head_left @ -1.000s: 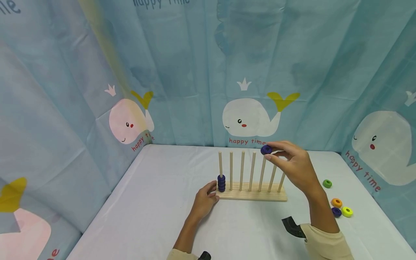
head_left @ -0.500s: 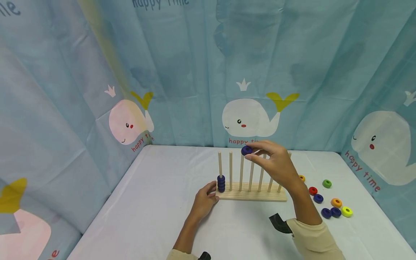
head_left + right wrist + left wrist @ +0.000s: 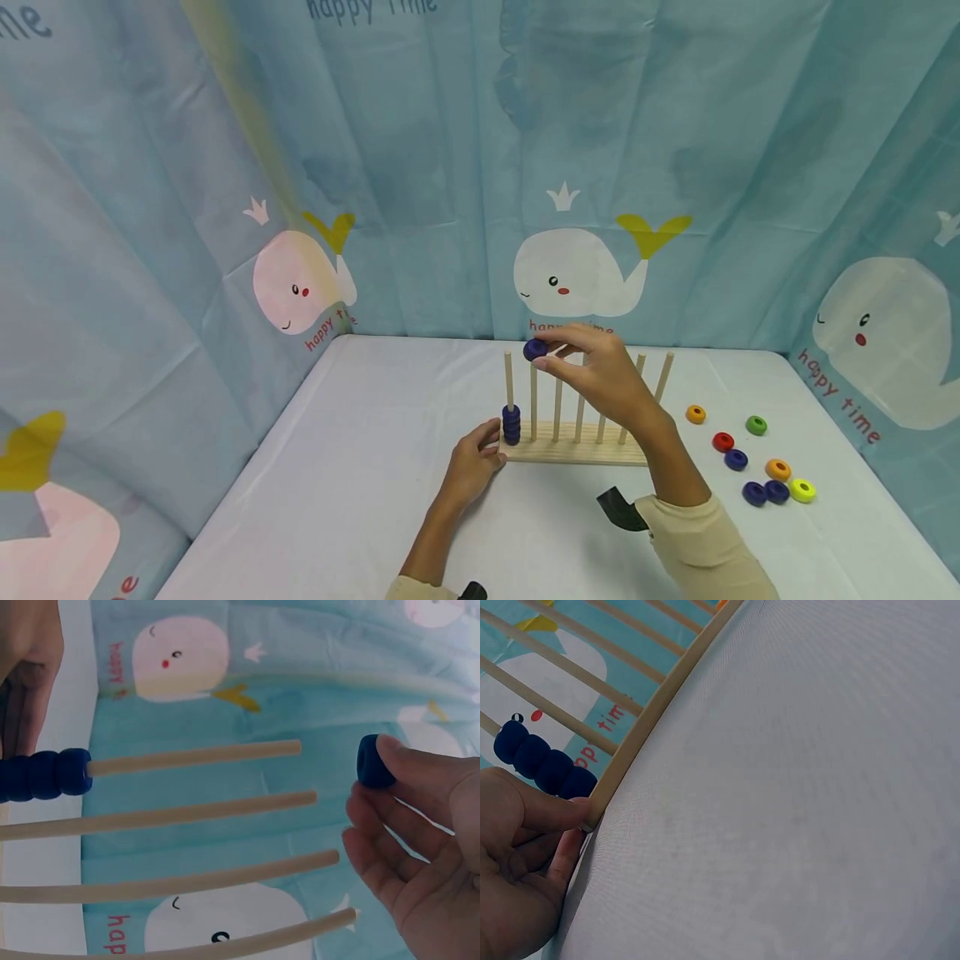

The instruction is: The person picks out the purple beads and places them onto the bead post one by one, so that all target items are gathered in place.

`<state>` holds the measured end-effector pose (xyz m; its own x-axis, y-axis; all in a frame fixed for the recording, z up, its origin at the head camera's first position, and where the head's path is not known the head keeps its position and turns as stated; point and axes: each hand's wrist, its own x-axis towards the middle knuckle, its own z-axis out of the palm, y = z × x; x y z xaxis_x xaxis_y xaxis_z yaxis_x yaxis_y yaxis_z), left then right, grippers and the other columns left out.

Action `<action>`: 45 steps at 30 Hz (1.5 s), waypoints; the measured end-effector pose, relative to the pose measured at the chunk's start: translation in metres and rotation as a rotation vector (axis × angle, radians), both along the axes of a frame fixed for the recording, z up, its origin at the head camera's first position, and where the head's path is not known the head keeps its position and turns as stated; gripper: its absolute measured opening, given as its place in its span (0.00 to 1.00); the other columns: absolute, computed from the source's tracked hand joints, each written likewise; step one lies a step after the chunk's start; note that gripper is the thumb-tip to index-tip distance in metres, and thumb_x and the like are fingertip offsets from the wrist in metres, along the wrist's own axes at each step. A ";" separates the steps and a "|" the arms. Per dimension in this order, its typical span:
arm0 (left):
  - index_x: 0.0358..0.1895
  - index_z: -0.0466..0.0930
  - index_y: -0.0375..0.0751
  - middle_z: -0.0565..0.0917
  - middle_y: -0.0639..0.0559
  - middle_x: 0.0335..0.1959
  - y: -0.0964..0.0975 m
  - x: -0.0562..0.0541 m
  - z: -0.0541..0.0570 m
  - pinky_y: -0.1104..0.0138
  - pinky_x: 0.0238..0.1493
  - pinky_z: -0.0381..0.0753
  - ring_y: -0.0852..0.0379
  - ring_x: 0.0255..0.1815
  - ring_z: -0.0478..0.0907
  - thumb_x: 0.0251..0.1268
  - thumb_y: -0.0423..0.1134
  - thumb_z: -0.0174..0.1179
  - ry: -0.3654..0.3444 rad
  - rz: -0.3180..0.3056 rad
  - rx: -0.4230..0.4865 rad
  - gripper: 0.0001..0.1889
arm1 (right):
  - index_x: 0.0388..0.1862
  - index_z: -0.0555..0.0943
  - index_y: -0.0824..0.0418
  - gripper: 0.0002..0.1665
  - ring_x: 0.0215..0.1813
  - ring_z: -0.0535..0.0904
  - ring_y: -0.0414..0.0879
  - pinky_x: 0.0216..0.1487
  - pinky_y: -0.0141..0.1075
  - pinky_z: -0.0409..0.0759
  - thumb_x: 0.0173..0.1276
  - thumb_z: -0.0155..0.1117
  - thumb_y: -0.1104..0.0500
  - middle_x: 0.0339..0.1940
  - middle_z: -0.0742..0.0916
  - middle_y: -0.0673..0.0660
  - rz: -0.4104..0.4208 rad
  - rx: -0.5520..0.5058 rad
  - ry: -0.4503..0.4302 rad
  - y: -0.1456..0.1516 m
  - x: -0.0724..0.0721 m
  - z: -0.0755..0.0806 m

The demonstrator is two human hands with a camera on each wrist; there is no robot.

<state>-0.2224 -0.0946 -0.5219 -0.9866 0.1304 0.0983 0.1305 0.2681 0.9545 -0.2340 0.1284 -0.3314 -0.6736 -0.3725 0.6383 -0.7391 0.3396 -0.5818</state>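
A wooden peg stand (image 3: pixel 577 453) with several upright pegs is on the table. Dark blue beads (image 3: pixel 512 425) are stacked low on its leftmost peg. My left hand (image 3: pixel 471 468) grips the left end of the base, thumb against its edge in the left wrist view. Between thumb and fingertips, my right hand (image 3: pixel 600 375) pinches another dark blue bead (image 3: pixel 535 349) near the height of the peg tops, toward the stand's left side. In the right wrist view this bead (image 3: pixel 375 761) is apart from the peg tips. The right hand and forearm partly hide the right-hand pegs.
To the right of the stand lie loose beads: green (image 3: pixel 756 425), red (image 3: pixel 723 442), yellow (image 3: pixel 802 490), orange (image 3: pixel 696 414) and several dark blue. A whale-print curtain (image 3: pixel 420 208) hangs behind the white table (image 3: pixel 360 467).
My right hand has carried the pinched blue bead leftward along the peg tops, from the right part of the stand to near the second peg. The left hand stays put.
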 end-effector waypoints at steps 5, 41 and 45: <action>0.70 0.66 0.36 0.76 0.39 0.62 0.000 0.000 0.000 0.66 0.55 0.80 0.45 0.58 0.77 0.61 0.24 0.61 0.001 -0.001 -0.005 0.32 | 0.54 0.84 0.55 0.20 0.44 0.79 0.40 0.43 0.41 0.82 0.63 0.71 0.55 0.51 0.85 0.46 -0.030 0.031 0.012 -0.007 -0.003 -0.001; 0.70 0.66 0.37 0.75 0.45 0.64 0.000 0.000 0.002 0.70 0.56 0.77 0.51 0.61 0.75 0.61 0.25 0.60 -0.013 -0.001 -0.018 0.31 | 0.56 0.83 0.57 0.21 0.54 0.77 0.44 0.51 0.42 0.80 0.64 0.70 0.56 0.51 0.85 0.48 -0.067 0.152 -0.028 -0.031 -0.014 -0.006; 0.70 0.66 0.37 0.75 0.45 0.64 0.000 0.001 0.001 0.70 0.56 0.78 0.51 0.60 0.75 0.62 0.25 0.60 -0.012 0.000 -0.023 0.31 | 0.56 0.83 0.56 0.21 0.48 0.78 0.42 0.47 0.40 0.80 0.65 0.69 0.55 0.49 0.84 0.46 -0.073 0.164 -0.043 -0.032 -0.016 -0.007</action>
